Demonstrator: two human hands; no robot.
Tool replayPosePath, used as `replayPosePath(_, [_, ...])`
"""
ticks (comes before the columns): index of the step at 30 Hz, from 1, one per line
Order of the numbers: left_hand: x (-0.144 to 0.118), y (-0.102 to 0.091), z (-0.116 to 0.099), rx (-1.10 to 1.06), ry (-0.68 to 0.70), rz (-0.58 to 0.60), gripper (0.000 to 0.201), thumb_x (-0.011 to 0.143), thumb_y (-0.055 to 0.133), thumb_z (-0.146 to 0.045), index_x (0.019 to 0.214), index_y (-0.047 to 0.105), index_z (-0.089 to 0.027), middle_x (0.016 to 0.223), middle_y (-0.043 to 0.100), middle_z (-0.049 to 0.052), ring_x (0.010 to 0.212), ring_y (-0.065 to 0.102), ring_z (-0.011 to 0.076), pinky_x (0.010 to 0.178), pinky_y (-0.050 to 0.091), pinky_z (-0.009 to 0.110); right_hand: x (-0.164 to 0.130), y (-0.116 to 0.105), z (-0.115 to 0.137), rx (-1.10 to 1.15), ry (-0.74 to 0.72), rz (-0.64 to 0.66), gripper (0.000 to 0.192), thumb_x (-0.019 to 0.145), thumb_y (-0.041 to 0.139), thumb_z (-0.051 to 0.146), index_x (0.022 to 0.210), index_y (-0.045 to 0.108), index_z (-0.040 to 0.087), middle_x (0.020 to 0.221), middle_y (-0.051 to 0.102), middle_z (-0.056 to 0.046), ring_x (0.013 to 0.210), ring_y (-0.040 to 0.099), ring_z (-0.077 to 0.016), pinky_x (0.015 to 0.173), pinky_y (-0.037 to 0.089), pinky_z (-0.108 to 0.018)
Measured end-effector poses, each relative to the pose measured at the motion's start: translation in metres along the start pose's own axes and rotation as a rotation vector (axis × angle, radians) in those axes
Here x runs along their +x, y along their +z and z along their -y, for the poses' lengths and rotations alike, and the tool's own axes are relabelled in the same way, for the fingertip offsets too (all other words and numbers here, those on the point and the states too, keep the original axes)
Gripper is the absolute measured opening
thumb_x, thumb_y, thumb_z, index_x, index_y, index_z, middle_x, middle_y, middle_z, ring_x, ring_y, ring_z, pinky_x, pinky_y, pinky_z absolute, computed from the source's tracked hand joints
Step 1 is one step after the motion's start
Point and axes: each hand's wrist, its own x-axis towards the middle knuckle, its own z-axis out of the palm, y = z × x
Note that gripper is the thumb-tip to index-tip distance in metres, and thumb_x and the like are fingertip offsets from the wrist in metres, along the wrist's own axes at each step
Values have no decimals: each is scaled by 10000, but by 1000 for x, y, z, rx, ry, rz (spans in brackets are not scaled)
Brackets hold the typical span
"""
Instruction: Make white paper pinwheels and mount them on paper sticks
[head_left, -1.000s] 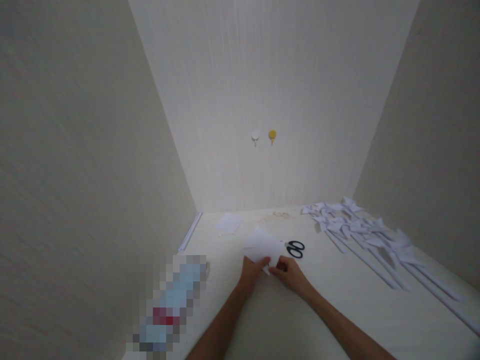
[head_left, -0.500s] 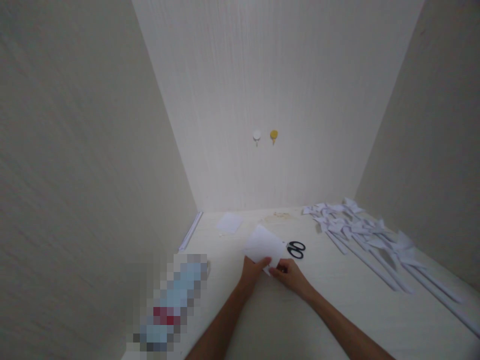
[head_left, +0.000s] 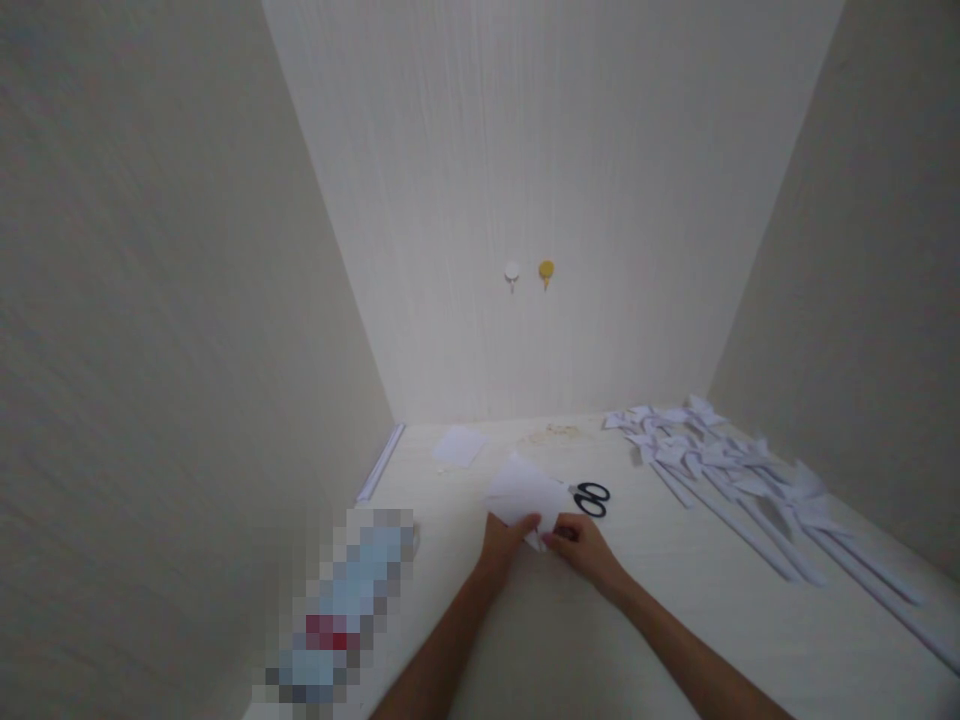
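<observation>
— How are the hands set?

— Both forearms reach in from the near edge of the table (head_left: 675,640) and meet just this side of the scissors (head_left: 592,498). The left hand (head_left: 504,541) has its fingers closed on the near corner of the white sheet of paper (head_left: 525,491), thumb on top. The right hand (head_left: 586,548) pinches that same corner from the other side, knuckles up, fingers curled.

— And the sheet itself?

— It lies touching the scissors' blades, to their left, fanning away from the hands towards the back wall.

— What else, by count?

— One pair of black-handled scissors. One smaller sheet (head_left: 459,447) beyond and left of them. A heap of paper pinwheels (head_left: 720,455) on long white sticks to the scissors' right; too tangled to count. Two round hooks on the wall above, one white hook (head_left: 511,272), one yellow hook (head_left: 546,270). One blurred-out object (head_left: 341,605) lies near-left of the scissors
</observation>
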Motion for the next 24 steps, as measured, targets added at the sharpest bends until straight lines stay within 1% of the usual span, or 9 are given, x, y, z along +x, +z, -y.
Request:
replayPosePath(2, [1,0,2,2,-2,-19,275,541,663,-244,785,634,-121,837,656,86,772,598,214,718,454,325,0,-3,2,177,60,-23,238,586,569,348,486,465,158,390,384,62,366,327,-62,373,229,-191])
replayPosePath(4, [2,-1,4,0,3,-36,291,535,669,-248,793,631,-119,847,652,92,796,592,215,743,442,329,1,-5,3,335,102,-92,237,603,556,362,522,473,155,420,402,53,371,342,-62,367,232,-187])
replayPosePath(6, [3,-1,6,-2,9,-41,296,530,673,-243,793,628,-115,845,651,95,817,585,217,759,433,332,1,-6,4,412,123,-158,267,639,522,398,553,484,148,459,423,38,384,359,-63,367,243,-185])
replayPosePath(7, [3,-1,7,-2,16,-36,290,536,670,-245,792,628,-114,844,650,95,826,582,218,762,432,334,1,-6,5,400,128,-167,292,656,502,420,555,484,147,460,420,37,382,356,-63,365,242,-186])
replayPosePath(9, [3,-2,7,-1,34,-12,267,555,658,-254,781,629,-113,831,650,92,826,581,220,753,436,334,0,-4,5,273,103,-133,325,673,483,440,534,482,146,434,392,45,374,334,-60,364,234,-186])
replayPosePath(12, [2,-2,5,-5,49,23,233,572,645,-242,767,632,-116,815,650,85,799,585,216,729,448,324,-2,0,5,-24,-14,-38,324,653,519,407,466,492,143,393,361,54,387,308,-59,378,221,-188])
replayPosePath(15, [1,0,4,-12,11,10,218,560,644,-195,763,635,-118,805,651,78,744,591,204,688,460,309,-4,3,5,-193,-85,36,315,663,515,364,451,545,134,384,393,43,399,313,-64,393,225,-193])
replayPosePath(18, [1,1,4,-17,-1,4,212,558,641,-184,760,637,-121,797,652,69,723,591,194,662,464,293,-4,3,4,-247,-82,64,302,686,493,323,478,594,129,378,416,37,390,313,-66,398,226,-196])
replayPosePath(24, [2,2,4,-57,18,24,217,536,658,-179,743,637,-115,769,656,62,701,591,186,649,460,283,-4,3,1,-251,-133,17,267,667,511,296,484,607,127,406,464,22,420,366,-80,429,268,-199])
